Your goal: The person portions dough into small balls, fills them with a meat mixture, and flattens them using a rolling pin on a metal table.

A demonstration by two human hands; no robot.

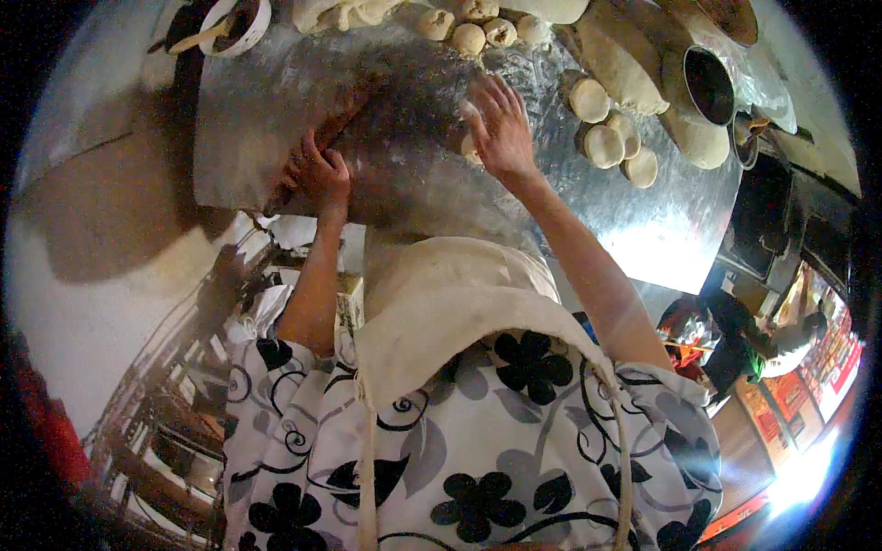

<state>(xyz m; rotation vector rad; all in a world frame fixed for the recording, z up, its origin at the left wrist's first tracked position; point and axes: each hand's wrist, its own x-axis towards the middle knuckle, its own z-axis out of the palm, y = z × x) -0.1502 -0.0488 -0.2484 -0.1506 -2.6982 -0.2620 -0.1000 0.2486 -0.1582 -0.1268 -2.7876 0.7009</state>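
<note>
At the left of the floured work surface [413, 186], the fingers of my left hand [320, 172] curl around a dark wooden rod [348, 117], which looks like a rolling pin lying at a slant. Shadow hides part of this grip. My right hand [506, 134] is spread, palm down, over a small dough piece [470, 149]; only the left edge of that piece shows. To the right of this hand lie several flattened dough rounds [604, 146]. Several dough balls [468, 40] sit beyond it at the far edge, beside a larger dough mass [344, 14].
A white bowl [256, 38] with a wooden-handled tool [200, 36] stands far left. Along the right are a long dough roll [620, 62], a dark-mouthed metal pot [710, 84] and a small strainer-like vessel [744, 141]. A rack [179, 454] stands below left.
</note>
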